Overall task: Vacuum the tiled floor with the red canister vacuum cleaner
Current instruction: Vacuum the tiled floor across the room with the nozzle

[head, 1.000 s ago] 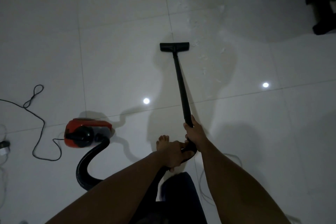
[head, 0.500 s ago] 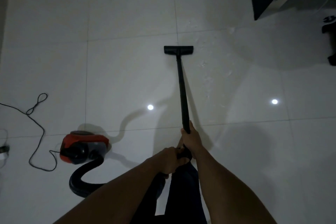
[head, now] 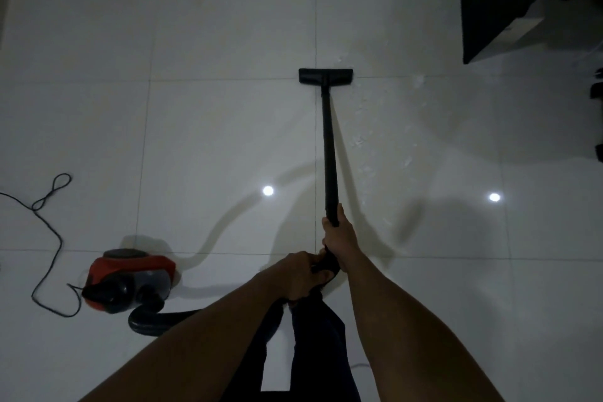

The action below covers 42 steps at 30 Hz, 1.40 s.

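Right hand (head: 339,238) grips the black wand (head: 329,147); left hand (head: 298,276) clasps its handle just below. Floor head (head: 325,76) lies at upper centre, red canister (head: 129,282) at lower left.

Dim; two ceiling-light glare spots on tiles (head: 228,26); edges bowed.

Black wand (head: 329,153) held two-handed, right hand (head: 339,240) forward of left hand (head: 298,274), floor nozzle (head: 325,76) flat on white tiled floor (head: 212,127), red canister vacuum cleaner (head: 129,281) at left, hose (head: 153,320) curling from it, power cord (head: 49,238) trailing beside.
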Motion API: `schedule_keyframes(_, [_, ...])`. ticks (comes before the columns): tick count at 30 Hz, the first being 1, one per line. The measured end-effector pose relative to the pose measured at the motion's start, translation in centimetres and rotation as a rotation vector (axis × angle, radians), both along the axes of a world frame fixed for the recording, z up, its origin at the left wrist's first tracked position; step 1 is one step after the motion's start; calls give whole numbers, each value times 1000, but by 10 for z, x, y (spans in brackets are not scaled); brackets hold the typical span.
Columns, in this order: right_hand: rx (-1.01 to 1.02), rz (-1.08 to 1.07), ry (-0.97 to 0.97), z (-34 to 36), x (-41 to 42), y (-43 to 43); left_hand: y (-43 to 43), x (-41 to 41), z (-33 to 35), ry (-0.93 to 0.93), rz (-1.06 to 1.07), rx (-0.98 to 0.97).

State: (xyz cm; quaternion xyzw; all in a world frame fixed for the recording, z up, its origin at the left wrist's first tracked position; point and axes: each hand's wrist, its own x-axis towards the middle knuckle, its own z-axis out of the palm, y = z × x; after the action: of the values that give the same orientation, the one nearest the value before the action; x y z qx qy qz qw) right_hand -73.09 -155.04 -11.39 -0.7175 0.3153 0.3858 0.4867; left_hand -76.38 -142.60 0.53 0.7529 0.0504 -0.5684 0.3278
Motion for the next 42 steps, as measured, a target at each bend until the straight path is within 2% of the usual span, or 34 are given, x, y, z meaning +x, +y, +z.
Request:
schedule_keyframes(5, [-24, 8, 0, -4, 50, 9, 3, 52, 9, -47, -66, 49])
schedule_keyframes(8, [-20, 7, -5, -9, 88, 16, 11, 87, 1, -26, -5, 15])
schedule_keyframes(13, [-36, 24, -15, -8, 158, 34, 28, 158, 1, -13, 21, 92])
schedule_keyframes(20, [-29, 8, -2, -2, 246, 72, 75, 238, -26, -63, -121, 57])
schedule_keyframes(29, [9, -15, -20, 1, 350, 104, 107, 334, -24, -99, 23, -46])
schedule_keyframes(42, [73, -19, -4, -34, 485, 114, 117, 457, -72, -30, 162, -31])
